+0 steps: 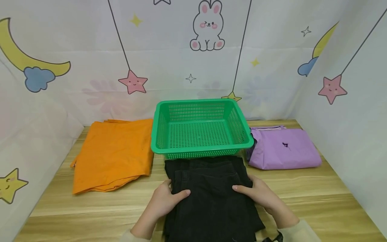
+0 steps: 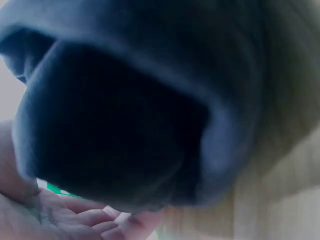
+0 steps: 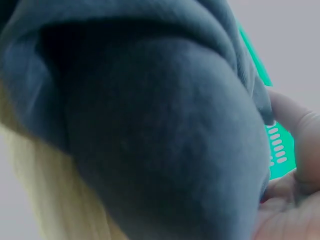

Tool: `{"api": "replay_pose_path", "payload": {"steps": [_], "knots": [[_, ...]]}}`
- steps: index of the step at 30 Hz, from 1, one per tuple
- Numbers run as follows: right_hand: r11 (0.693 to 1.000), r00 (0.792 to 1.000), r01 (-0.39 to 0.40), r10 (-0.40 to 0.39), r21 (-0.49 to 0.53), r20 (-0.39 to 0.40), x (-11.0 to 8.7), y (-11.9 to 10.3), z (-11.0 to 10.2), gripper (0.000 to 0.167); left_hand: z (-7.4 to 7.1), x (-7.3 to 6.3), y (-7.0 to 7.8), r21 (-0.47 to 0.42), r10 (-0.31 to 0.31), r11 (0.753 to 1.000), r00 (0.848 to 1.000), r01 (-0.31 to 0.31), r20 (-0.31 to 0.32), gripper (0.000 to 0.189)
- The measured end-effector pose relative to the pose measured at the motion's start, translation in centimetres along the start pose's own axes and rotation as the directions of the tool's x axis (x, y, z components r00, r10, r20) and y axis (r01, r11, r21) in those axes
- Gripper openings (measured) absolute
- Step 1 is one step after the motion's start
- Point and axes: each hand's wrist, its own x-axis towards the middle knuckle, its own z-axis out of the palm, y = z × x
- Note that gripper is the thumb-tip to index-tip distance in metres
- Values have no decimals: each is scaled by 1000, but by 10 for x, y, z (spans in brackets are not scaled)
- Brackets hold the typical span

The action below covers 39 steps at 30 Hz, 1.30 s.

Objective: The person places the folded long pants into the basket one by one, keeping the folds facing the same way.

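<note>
Folded black trousers (image 1: 211,205) lie on the table in front of the green basket, with the waistband end toward it. My left hand (image 1: 164,198) grips their left side, thumb on top and the other fingers mostly hidden under the cloth. On the opposite side my right hand (image 1: 261,195) holds the edge the same way. In the left wrist view, dark folds of the trousers (image 2: 110,125) hang over the curled fingers (image 2: 95,220). The right wrist view shows the bulging cloth (image 3: 165,135) beside the right hand (image 3: 300,165).
A green plastic basket (image 1: 202,150) with nothing in it stands at the back middle. Left of it lies a folded orange cloth (image 1: 118,154); to its right, a folded purple garment (image 1: 287,151). Printed curtains (image 1: 169,40) enclose the wooden table (image 1: 75,215) at the back and sides.
</note>
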Motion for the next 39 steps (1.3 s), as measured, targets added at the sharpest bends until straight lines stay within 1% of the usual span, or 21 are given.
{"api": "replay_pose_path", "payload": {"steps": [3,6,8,11,15,18,21,24,28,33,36,39], "knots": [[998,999,-10,7,59,44,2,0,-1,77,-1,2,-2,-51,8,999,1000,-7,22,91],[992,994,-17,3,124,111,5,0,-3,79,-1,4,-3,-123,16,992,999,-10,50,85],[985,987,-18,-9,169,162,7,1,-4,79,0,6,-4,-174,20,985,997,-7,75,82],[971,971,-26,-32,240,237,10,2,-6,77,-1,7,-5,-238,23,971,993,5,115,76],[955,953,-51,-41,293,300,12,4,-8,71,-3,10,-6,-258,11,966,988,29,151,66],[948,943,-72,-36,311,331,13,4,-10,64,-3,10,-6,-238,6,971,985,36,173,54],[943,936,-88,-32,322,351,13,5,-11,58,-3,11,-6,-251,14,967,978,39,207,47],[937,934,-101,-26,334,356,13,5,-11,56,-3,10,-6,-278,32,960,974,33,226,49],[930,939,-109,-20,352,343,13,6,-10,59,-1,10,-8,-303,55,953,975,14,217,48],[921,945,-110,-20,374,327,13,8,-9,60,1,10,-9,-330,57,944,979,12,198,41],[913,942,-113,-27,391,334,14,10,-8,56,1,11,-10,-360,56,933,979,20,198,39],[905,937,-114,-39,410,346,14,11,-7,53,2,13,-11,-396,55,917,976,34,212,40]]}}
